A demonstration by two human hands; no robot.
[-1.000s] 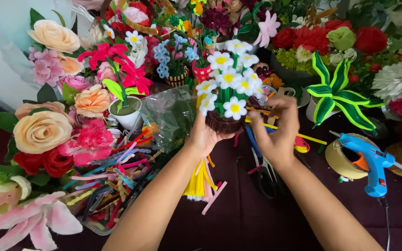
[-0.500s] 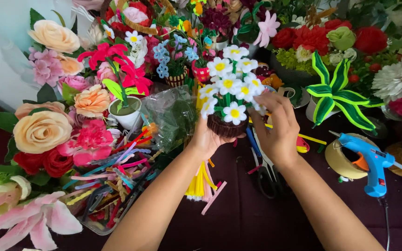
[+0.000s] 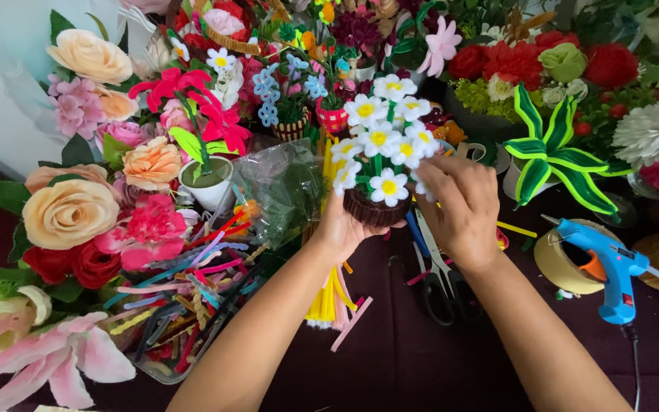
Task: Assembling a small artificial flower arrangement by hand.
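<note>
The left hand [image 3: 342, 229] cups a daisy pot [image 3: 376, 206] while the right hand [image 3: 459, 206] touches its flowers.
</note>
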